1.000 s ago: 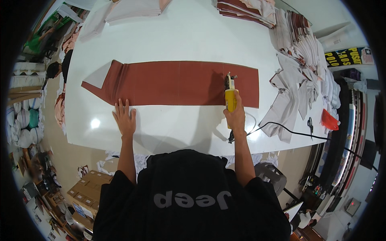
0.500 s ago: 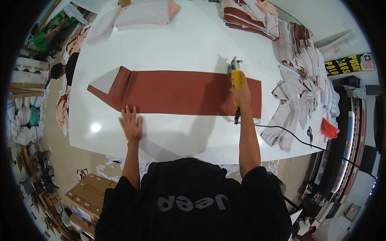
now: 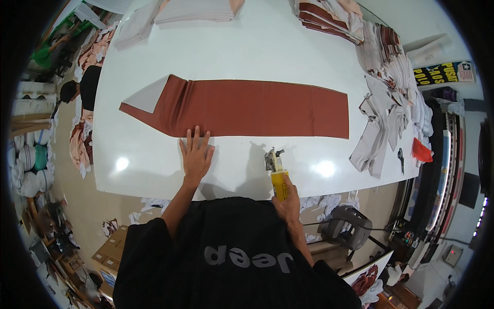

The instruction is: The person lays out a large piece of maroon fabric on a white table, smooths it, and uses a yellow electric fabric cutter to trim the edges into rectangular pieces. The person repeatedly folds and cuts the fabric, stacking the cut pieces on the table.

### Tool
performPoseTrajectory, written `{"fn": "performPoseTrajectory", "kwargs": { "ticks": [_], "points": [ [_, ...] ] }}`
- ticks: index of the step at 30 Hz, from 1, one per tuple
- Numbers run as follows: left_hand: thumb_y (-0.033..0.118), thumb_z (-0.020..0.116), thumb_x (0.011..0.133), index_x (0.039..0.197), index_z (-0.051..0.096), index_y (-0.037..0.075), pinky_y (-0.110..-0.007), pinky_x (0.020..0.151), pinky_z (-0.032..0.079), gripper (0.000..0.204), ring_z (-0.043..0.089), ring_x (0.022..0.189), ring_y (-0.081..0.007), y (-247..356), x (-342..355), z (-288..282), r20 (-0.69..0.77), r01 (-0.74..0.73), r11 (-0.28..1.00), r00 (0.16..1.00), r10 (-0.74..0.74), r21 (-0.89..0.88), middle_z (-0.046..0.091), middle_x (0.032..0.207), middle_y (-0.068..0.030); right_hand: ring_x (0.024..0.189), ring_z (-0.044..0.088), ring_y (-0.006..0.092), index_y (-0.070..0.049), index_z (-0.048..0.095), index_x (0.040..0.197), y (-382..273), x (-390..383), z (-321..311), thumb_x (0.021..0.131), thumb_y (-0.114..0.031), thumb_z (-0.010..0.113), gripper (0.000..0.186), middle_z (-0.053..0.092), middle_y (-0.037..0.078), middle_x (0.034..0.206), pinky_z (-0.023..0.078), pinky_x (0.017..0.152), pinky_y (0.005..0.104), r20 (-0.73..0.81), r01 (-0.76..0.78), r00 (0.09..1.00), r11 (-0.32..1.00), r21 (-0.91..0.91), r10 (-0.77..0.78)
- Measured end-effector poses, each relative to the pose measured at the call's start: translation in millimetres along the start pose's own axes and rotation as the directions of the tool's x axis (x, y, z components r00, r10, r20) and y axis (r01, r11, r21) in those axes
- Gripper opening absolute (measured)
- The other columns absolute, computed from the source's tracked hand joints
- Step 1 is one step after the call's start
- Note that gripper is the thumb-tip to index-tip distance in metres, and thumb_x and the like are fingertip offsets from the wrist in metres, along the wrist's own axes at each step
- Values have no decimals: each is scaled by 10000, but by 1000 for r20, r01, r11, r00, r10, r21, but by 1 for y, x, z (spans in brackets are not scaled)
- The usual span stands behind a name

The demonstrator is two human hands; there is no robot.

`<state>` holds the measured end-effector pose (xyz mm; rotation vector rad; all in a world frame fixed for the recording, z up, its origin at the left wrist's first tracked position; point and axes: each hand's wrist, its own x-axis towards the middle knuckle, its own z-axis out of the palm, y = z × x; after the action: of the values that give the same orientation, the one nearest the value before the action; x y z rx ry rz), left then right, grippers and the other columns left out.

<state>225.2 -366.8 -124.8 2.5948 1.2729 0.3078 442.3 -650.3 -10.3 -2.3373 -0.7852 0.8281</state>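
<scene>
Near edge: the wearer's black short-sleeved shirt (image 3: 231, 280). Just beyond it, the right hand (image 3: 287, 203) closes round the barrel of a yellow hand-held power tool with a metal head (image 3: 279, 180); the fingers are wrapped about it, their tips partly hidden. The tool's long axis runs near to far, its head pointing away from the wearer and leaning slightly left, over the near margin of a white smooth-topped table (image 3: 242, 51) and apart from the cloth. To the right lie dark-handled scissors (image 3: 401, 160). The left hand (image 3: 197, 159) is laid palm down, fingers spread, fingertips on the near edge of a long reddish-brown fabric strip (image 3: 257, 108). This strip lies mid-table, its long axis running left to right; the right end is squared, the left narrows to a point, with creases and a pale grey triangle beside it. Right of the strip: crumpled pale grey cloth pieces (image 3: 368, 149). Far side: a folded pale cloth stack (image 3: 198, 11) and, farther right, a layered brown-and-pale cloth stack (image 3: 329, 23).
</scene>
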Motion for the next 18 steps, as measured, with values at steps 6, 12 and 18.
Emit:
{"fn": "performPoseTrajectory", "kwargs": {
  "ticks": [6,12,18],
  "points": [
    [451,545,1113,1624,551,218,-739,1290,106,562,221,1660,-406,-1,2,-2,16,10,1000,1000,-10,-13,321,1785,-142,1228,632,470,-178,408,1668,-26,12,30,839,-65,740,899,600,260,1335,538,1068,526,-50,-36,998,999,-21,35],
    [439,544,1114,1617,560,225,-746,1287,105,546,225,1659,-406,-3,3,-2,20,7,1000,1000,-7,1,323,1783,-147,1261,614,478,-171,389,1675,-43,50,37,812,-41,723,935,598,278,1372,526,1098,521,-72,-37,997,999,-14,35],
    [425,546,1114,1612,568,228,-755,1281,111,535,227,1657,-408,-1,4,-7,38,20,1000,999,-20,-5,332,1779,-146,1146,646,456,-203,425,1661,-50,80,41,846,-85,701,868,614,228,1256,550,1004,529,-140,49,989,998,-45,-55]
  ]
}}
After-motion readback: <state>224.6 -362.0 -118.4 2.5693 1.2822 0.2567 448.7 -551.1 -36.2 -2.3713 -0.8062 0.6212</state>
